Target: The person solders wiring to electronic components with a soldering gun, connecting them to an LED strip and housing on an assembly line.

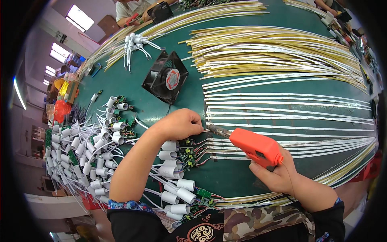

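My right hand (280, 175) is wrapped round the handle of a red soldering gun (254, 146). The gun's metal tip points left, at the left end of one of the white LED strips (290, 126) laid side by side. Close to that tip, my left hand (181, 124) is closed in a pinch on thin wires (205, 130). Below the left hand, white lamp caps (171, 169) with small green circuit boards (188, 155) lie in a column. Fine coloured wires run from the boards to strip ends. My fingertips partly hide the joint.
A black fan (166, 78) stands beyond my left hand. A large heap of white lamp caps (84, 161) covers the left side. Yellow and white strips (274, 52) are bundled across the far green table (133, 90). Another person's hand (146, 16) shows at the far edge.
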A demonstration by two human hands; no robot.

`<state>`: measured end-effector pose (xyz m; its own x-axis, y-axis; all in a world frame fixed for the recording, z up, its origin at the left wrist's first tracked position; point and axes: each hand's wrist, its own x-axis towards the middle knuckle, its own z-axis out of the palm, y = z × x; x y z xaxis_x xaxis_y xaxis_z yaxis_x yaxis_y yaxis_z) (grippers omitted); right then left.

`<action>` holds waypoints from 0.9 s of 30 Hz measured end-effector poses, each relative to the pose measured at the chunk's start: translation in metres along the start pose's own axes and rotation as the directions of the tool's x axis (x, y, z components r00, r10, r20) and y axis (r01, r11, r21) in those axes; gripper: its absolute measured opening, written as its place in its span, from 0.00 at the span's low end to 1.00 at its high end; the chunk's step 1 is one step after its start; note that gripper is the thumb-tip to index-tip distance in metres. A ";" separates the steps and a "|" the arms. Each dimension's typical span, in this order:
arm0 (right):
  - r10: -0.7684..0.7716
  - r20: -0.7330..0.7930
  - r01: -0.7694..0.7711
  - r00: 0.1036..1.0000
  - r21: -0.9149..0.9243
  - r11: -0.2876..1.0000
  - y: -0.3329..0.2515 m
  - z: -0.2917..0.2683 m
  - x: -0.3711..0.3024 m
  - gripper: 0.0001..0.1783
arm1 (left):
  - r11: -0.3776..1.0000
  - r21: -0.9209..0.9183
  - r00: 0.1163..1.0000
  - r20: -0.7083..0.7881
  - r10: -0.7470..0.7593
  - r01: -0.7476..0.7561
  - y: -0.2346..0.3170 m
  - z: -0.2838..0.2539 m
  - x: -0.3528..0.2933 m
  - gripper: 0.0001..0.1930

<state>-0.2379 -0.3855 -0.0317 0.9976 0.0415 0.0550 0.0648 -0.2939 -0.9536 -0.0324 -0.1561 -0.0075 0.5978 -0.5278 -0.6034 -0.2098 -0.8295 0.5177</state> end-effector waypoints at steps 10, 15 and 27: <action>-0.039 0.014 0.040 0.999 -0.039 0.998 -0.001 0.001 0.000 0.33 | 0.999 0.032 1.000 -0.016 0.004 -0.004 0.001 0.001 0.001 0.10; -0.047 0.008 0.047 0.999 -0.057 0.997 0.000 0.002 -0.001 0.33 | 0.999 0.037 1.000 -0.019 0.016 -0.015 0.001 0.001 0.002 0.10; -0.026 0.001 0.026 1.000 -0.028 0.999 -0.004 -0.004 -0.003 0.33 | 0.999 0.032 1.000 -0.027 0.015 -0.014 0.001 0.002 0.002 0.10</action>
<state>-0.2409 -0.3881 -0.0265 0.9955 0.0502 0.0797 0.0917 -0.3192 -0.9432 -0.0325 -0.1581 -0.0097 0.6155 -0.5350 -0.5788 -0.2431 -0.8274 0.5063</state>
